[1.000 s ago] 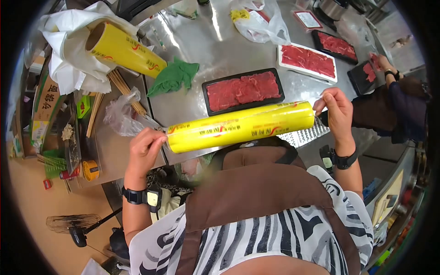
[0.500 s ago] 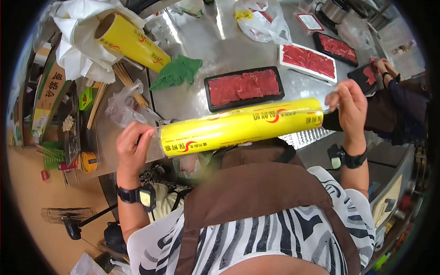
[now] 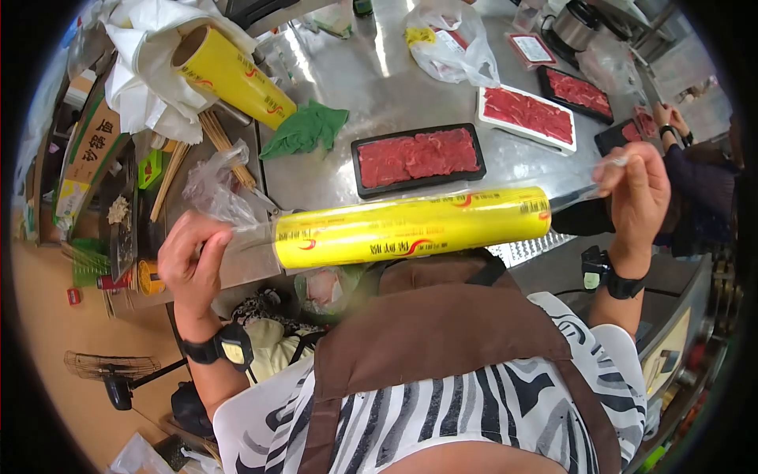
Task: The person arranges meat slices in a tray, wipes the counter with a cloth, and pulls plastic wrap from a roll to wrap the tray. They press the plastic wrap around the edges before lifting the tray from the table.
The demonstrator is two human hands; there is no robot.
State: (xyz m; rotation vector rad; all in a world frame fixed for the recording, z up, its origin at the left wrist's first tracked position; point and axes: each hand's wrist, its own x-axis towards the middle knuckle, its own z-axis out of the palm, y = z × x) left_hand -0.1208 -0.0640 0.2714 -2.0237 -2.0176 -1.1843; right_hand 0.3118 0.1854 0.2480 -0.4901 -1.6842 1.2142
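A yellow cling film roll (image 3: 410, 227) with red and black print lies crosswise near the table's front edge, close to the brown apron. My left hand (image 3: 193, 257) is closed in a pinch on clear cling film that stretches out past the roll's left end. Off the roll's right end, my right hand (image 3: 636, 186) pinches the film too, its edge bunched at the fingertips. Just beyond the roll sits a black tray (image 3: 363, 188) of sliced red meat (image 3: 418, 155). To its right is a white tray (image 3: 525, 133) of similar meat.
A second black meat tray (image 3: 578, 93) and a plastic bag (image 3: 450, 47) lie farther back. A green cloth (image 3: 306, 130) and another yellow roll (image 3: 237, 75) are at the left, near wooden skewers (image 3: 170, 178) and scissors (image 3: 272, 207). At right, a co-worker's hands (image 3: 671, 118) are near meat.
Both hands have moved outward and apart, drawing the film wider past the roll's ends. The roll has turned and sits slightly lower and more level.
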